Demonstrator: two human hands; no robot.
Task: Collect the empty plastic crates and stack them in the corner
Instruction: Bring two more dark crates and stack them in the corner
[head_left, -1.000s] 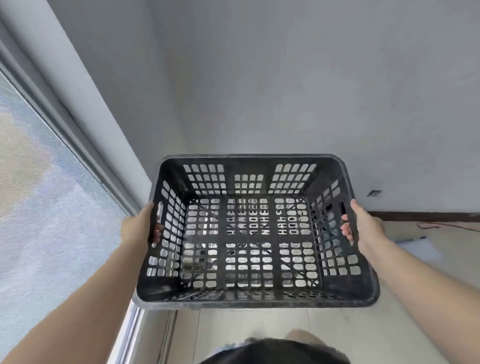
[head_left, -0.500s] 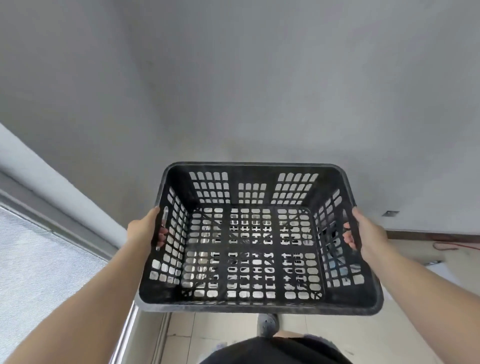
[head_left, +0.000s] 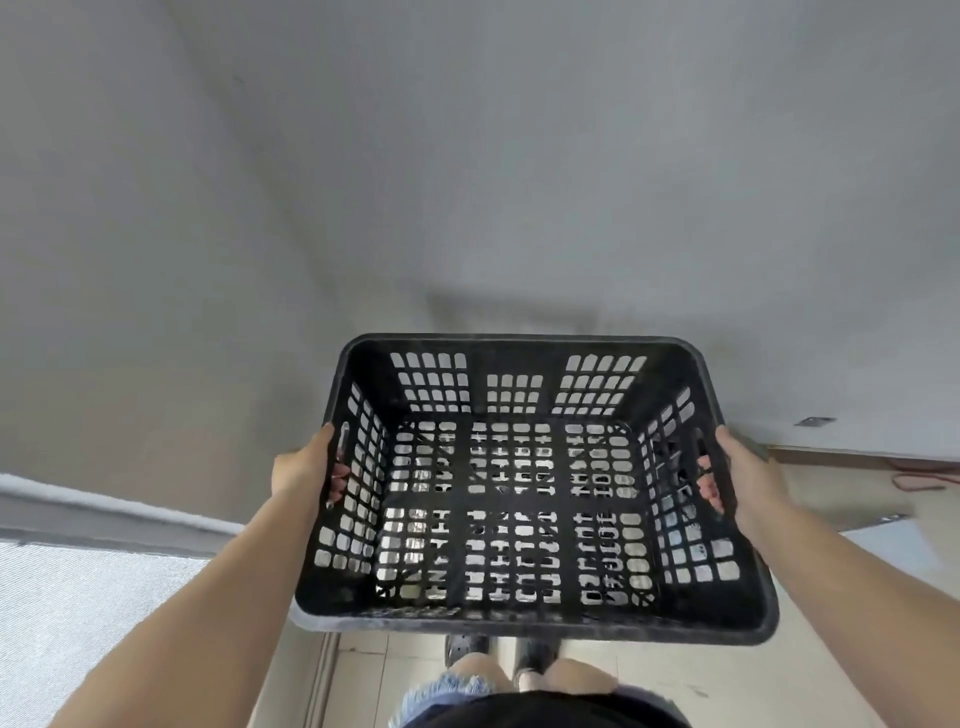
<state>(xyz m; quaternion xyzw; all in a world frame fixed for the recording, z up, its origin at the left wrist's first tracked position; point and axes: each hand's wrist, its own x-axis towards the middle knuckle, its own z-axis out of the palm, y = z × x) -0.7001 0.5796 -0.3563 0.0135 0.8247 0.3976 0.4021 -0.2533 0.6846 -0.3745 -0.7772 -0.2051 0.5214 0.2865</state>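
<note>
Crate (head_left: 524, 493) between hands; L grip (head_left: 304, 470), R grip (head_left: 737, 480) clasping side handles, seemingly.

Single view, mine to monitor: head-worn wide-angle camera, looking forward and down, close above the crate (head_left: 524, 499), facing the wall (head_left: 467, 156).

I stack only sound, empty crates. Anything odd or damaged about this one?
Nothing stands out. The black crate looks empty, with no visible cracks, held level by the left hand and right hand through its side handle slots.

Empty black perforated crate (head_left: 524, 493), upright, held aloft
</note>
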